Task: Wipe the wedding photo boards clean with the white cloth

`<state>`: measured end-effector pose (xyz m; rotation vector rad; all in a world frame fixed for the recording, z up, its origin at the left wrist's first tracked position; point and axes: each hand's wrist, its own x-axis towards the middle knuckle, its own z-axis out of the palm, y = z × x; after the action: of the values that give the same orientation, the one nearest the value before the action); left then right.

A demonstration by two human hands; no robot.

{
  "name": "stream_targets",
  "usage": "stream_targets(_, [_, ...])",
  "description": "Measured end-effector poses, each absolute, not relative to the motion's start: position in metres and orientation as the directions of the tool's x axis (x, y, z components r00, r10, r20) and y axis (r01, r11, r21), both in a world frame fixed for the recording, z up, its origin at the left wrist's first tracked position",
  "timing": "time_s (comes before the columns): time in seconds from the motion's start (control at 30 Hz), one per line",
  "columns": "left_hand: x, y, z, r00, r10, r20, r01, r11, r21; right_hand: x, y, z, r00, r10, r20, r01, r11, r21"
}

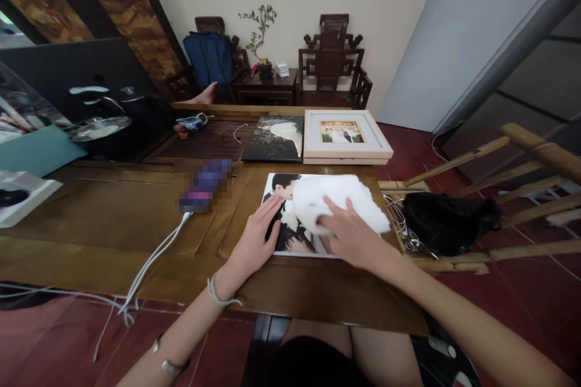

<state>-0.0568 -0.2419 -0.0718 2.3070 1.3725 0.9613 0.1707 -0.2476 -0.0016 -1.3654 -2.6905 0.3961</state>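
Note:
A photo panel (pixel 290 243) with a white edge lies flat on the wooden table in front of me, showing a person in dark clothes. My left hand (pixel 258 233) rests on its left side, fingers stretched out together and thumb apart, holding nothing. Over the panel's upper right part lies a fluffy white cloth (pixel 358 199), which hides much of the picture. My right hand (pixel 351 233) presses on this cloth with fingers partly bent into it; the fingertips are somewhat blurred.
Behind the panel stand a dark photo panel (pixel 276 139) and a pale wooden frame (pixel 347 136). A blurred-out phone (pixel 204 185) with a white cable (pixel 154 260) lies left. Beyond are a pot (pixel 102 133) and kettle (pixel 136 106). A black bag (pixel 449 224) sits on a bamboo chair (pixel 476 151) at right.

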Motion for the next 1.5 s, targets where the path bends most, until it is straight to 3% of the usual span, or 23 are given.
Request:
stream_targets(0.23, [-0.057, -0.241, -0.069, 0.336, 0.855, 0.396, 0.638, -0.515, 0.572, 0.159, -0.176, 0.002, -0.47, 0.883, 0.024, 0.853, 0.461, -0.243])
stream_targets(0.43, [-0.055, -0.242, -0.069, 0.314, 0.866, 0.389, 0.649, -0.495, 0.577, 0.156, -0.255, -0.008, -0.558, 0.83, -0.019, 0.819, 0.546, -0.178])
stream_targets(0.63, [-0.054, -0.242, -0.07, 0.318, 0.869, 0.378, 0.656, -0.49, 0.575, 0.161, -0.344, -0.011, -0.705, 0.692, -0.158, 0.699, 0.638, -0.323])
stream_targets(0.73, [-0.055, -0.241, -0.07, 0.321, 0.867, 0.381, 0.653, -0.493, 0.574, 0.16, -0.336, -0.007, -0.697, 0.702, -0.144, 0.702, 0.627, -0.337])
stream_targets(1.07, [-0.057, -0.239, -0.071, 0.316, 0.864, 0.393, 0.622, -0.501, 0.601, 0.141, -0.188, -0.003, -0.554, 0.833, 0.005, 0.82, 0.546, -0.171])
stream_targets(1.27, [-0.057, -0.245, -0.063, 0.161, 0.898, 0.409, 0.539, -0.427, 0.726, 0.126, -0.217, -0.016, -0.616, 0.786, 0.044, 0.778, 0.617, -0.117])
stream_targets(1.4, [-0.057, -0.247, -0.061, 0.114, 0.885, 0.451, 0.506, -0.442, 0.74, 0.133, -0.279, -0.016, -0.769, 0.64, 0.007, 0.624, 0.751, -0.216])
stream_targets(1.5, [-0.056, -0.245, -0.066, 0.183, 0.888, 0.423, 0.565, -0.447, 0.694, 0.155, -0.308, -0.01, -0.755, 0.654, -0.046, 0.635, 0.713, -0.297])
